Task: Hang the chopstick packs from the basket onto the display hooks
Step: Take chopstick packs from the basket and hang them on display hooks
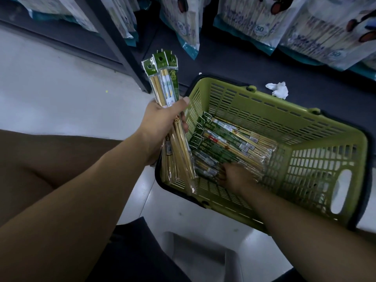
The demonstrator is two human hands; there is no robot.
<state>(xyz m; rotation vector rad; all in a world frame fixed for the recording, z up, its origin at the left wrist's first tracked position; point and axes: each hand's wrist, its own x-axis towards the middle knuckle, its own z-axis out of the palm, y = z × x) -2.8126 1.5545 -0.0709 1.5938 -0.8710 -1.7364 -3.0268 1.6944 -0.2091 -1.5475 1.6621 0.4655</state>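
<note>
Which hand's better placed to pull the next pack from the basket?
Right. The right hand is down in the basket, on the loose packs; the left hand is full, gripping a bundle of packs.

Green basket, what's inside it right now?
A pile of chopstick packs lies flat inside the green basket, green headers all at one end. The right hand reaches into the pile, covering some packs; the basket floor beneath the pile is hidden.
</note>
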